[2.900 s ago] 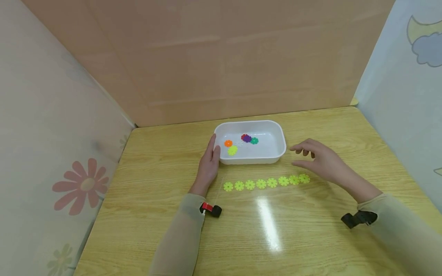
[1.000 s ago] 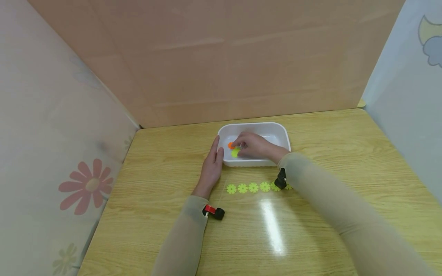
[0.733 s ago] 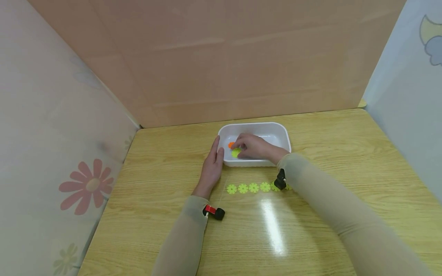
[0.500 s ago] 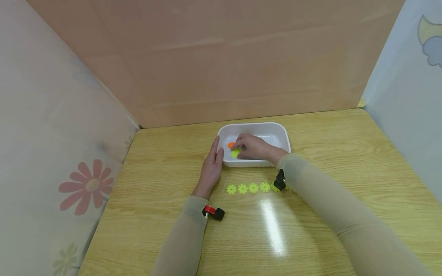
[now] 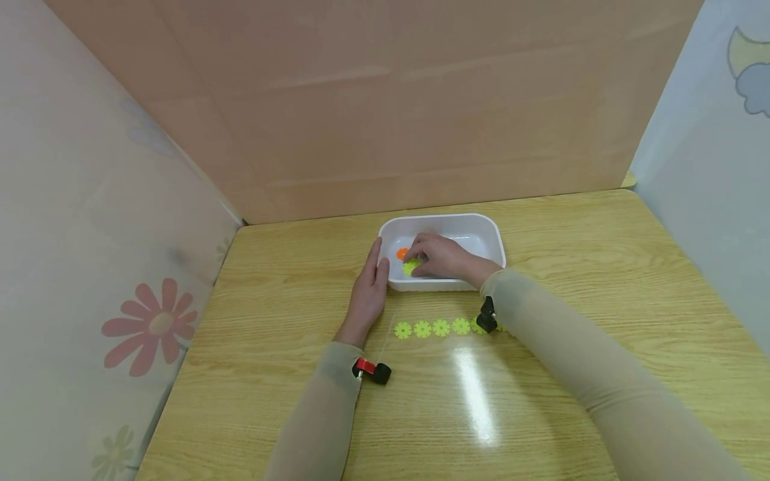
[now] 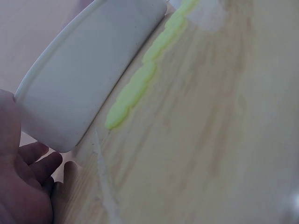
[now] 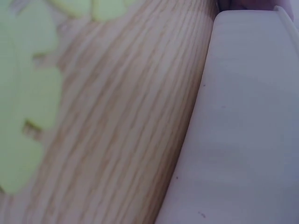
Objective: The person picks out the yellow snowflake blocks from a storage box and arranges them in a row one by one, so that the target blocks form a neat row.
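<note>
A white plastic tray point(image 5: 442, 285) stands toward the back of the table. My left hand point(image 5: 367, 292) holds its left end, thumb near the front corner; in the left wrist view its fingers point(image 6: 46, 166) curl by the tray's lower corner. My right hand point(image 5: 442, 256) reaches down inside the tray. Its thumb and index finger pinch at a yellow-green notched plastic disc point(image 5: 411, 268). Just behind that lies an orange disc point(image 5: 402, 254). The right hand covers the other pieces in the tray. The right wrist view shows only the tray's outer wall point(image 7: 243, 116) and table.
Several yellow-green notched discs point(image 5: 442, 328) lie in a straight row in front of the tray; the right sleeve point(image 5: 571, 347) covers the row's right end. A thin clear string point(image 5: 388, 334) runs from the row's left end. A brown panel point(image 5: 391, 133) rises behind the table.
The right hand has moved from right of the tray into it, to the yellow-green disc, and has stayed there for about the last second. The left hand keeps its place on the tray.
</note>
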A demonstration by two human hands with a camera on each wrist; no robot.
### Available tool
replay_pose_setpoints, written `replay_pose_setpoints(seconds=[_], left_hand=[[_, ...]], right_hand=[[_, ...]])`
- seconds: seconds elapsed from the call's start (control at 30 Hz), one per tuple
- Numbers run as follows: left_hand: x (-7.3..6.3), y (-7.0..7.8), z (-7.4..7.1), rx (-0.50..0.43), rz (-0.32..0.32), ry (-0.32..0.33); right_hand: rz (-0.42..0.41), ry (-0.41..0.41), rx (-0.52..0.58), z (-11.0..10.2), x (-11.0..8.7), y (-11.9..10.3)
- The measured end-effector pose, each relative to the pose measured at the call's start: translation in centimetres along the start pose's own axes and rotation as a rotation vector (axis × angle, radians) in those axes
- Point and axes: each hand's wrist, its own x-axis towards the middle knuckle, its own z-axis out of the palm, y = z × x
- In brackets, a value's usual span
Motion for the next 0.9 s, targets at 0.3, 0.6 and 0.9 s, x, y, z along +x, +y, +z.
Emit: replay_pose_setpoints(seconds=[0.3, 0.6, 0.9], left_hand=[[0.07, -0.07, -0.02, -0.008, 0.012, 0.005], [0.08, -0.09, 0.06, -0.002, 0.018, 0.004], [0.23, 0.03, 0.12, -0.004, 0.013, 0.006]], right_hand=[[-0.006, 0.018, -0.015, -0.08, -0.05, -0.25], [-0.008, 0.032, -0.028, 0.16, 0.12, 0.14], [0.037, 0.038, -0.037, -0.08, 0.03, 0.33]])
